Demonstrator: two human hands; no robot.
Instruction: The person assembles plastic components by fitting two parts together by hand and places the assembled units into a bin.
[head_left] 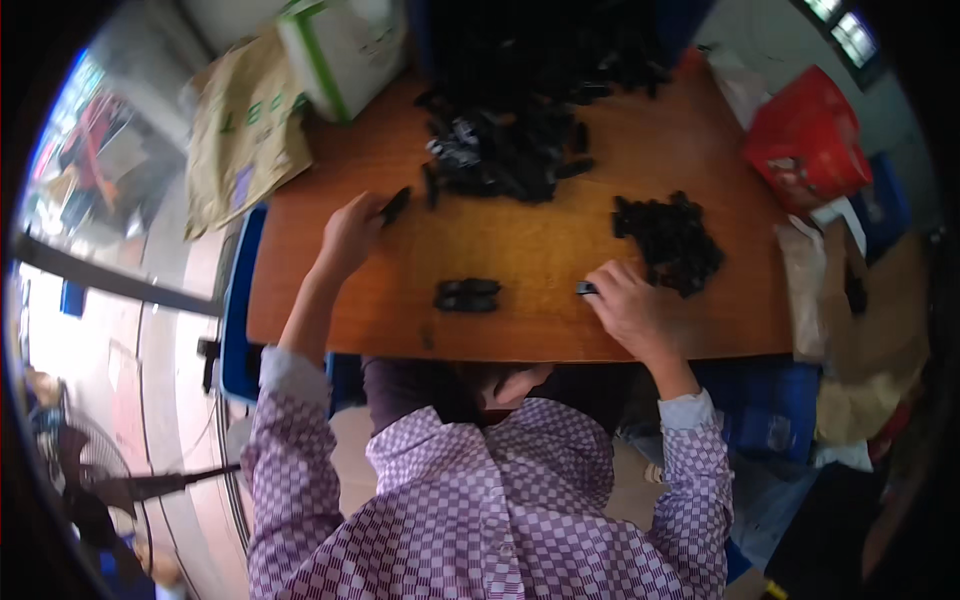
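My L hand is holding a long black pc at far left, fingers curled shut round its near end, tip sticking out to the far right. My R hand is pinching a small dark pc btwn thumb & fingertips, other fingers half bent, palm down over the near right of the table.

Risks, I'm guessing: R hand is sitting just beside the right pile, so a careless knuckle could be spreading it. The centre group is lying near the table's near edge; a dragging sleeve could be sending pcs into my lap. The small pc is showing little grip area, so a loose pinch could be dropping it. The far pile is looking loosely heaped; pulling from its near side could be starting a slide.

Count: 1 pc in L, 1 in R. Centre group is showing 2 or 3 side by side, can't tell exactly. 2 piles, pcs overlapping, too many to count. Also standing by: 1 red bucket far right, 1 brown bag far left.
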